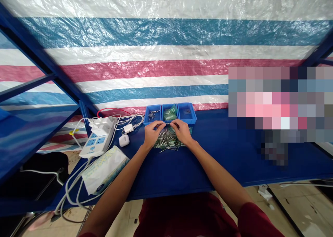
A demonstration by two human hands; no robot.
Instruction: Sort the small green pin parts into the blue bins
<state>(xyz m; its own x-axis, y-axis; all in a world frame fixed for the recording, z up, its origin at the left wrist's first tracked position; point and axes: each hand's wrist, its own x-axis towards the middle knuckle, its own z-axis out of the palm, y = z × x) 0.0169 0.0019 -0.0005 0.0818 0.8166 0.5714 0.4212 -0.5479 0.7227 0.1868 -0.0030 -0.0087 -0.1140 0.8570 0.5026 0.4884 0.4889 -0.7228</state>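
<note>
My left hand [153,132] and my right hand [182,130] meet over a heap of small metal pins and green parts [168,142] on the blue table [203,160]. Both hands have their fingers pinched together, holding a thin small piece between them that I cannot make out. Just behind the hands stand three small blue bins: the left bin [152,114] holds metal pins, the middle bin [170,113] green parts, the right bin [186,112] looks nearly bare.
A white power strip [96,142] with plugs and cables lies at the left, beside a small white case [124,140] and a tissue pack [104,169]. A striped tarpaulin [166,56] hangs behind. Blue frame bars [39,56] stand at left. A blurred patch covers the right.
</note>
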